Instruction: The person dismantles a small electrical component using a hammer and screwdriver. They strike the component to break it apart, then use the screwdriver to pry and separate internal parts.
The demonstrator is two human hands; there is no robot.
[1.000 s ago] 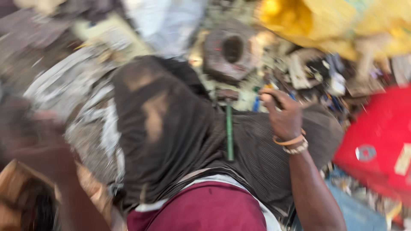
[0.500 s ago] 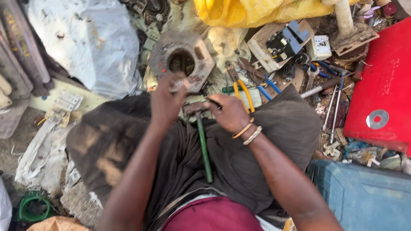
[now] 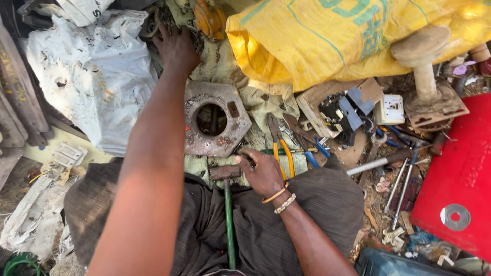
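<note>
Head view, looking straight down at my lap and the cluttered ground in front of me. My left hand is stretched far forward, palm down, fingers spread over a pile of scrap beside a white plastic sack; I cannot tell whether it has hold of anything there. My right hand rests close to my body, fingers curled loosely next to the rusty head of a hammer, whose green handle runs back down over my dark trousers. I cannot tell whether those fingers grip anything. Just ahead of that hand lies a rusted six-sided metal plate with a round hole in its middle, flat on a dirty cloth. To its right lie yellow-handled pliers and blue-handled pliers. A big yellow sack fills the top, and a red metal sheet lies at the right edge.
</note>
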